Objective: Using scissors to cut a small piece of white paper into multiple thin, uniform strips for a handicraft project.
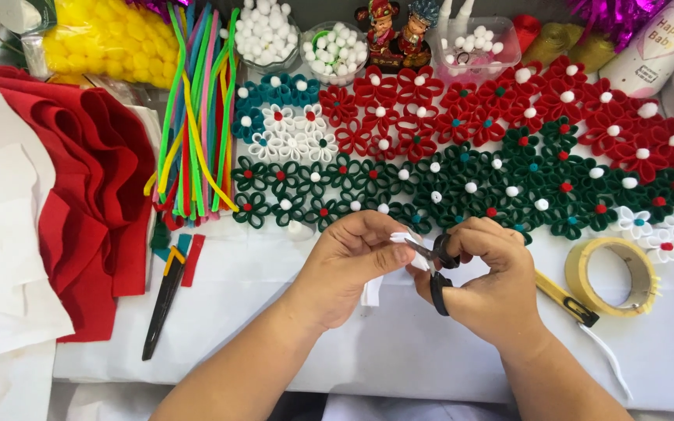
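Left hand pinches a small white felt strip while right hand works closed-fingered on black scissors; blades sit close to the fingertips, so a nick or crooked cut appears likely.

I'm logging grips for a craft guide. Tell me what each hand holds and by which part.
The right hand holds small black scissors by the handle loops. The left hand pinches a small white felt piece by its edge, at the blades.

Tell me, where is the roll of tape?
The tape roll lies on the white table at the right, beside the right hand, just below the green felt flowers.
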